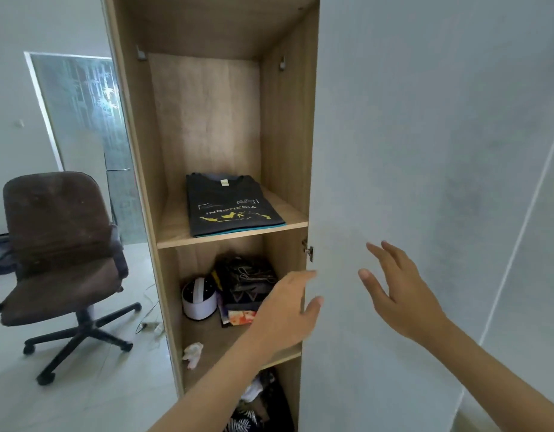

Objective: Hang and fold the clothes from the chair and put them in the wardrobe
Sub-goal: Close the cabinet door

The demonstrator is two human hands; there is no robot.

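Note:
The wooden wardrobe [145, 151] stands in front of me with its white door [394, 135] swung towards me on the right. A folded dark T-shirt [233, 208] with a yellow map print lies on the upper shelf, on top of a teal garment. My left hand [289, 310] reaches to the door's inner edge, fingers behind it and thumb on the front. My right hand [397, 289] hovers open with spread fingers at the door's white face. The brown office chair [61, 244] at the left has no clothes on its seat.
The middle shelf holds a white cap [198, 299], dark folded items [247, 285] and a crumpled white piece [193, 353]. More clothes [260, 400] fill the bottom compartment. A cable and plug [151, 324] lie on the floor between chair and wardrobe. A frosted glass door [82, 113] is behind.

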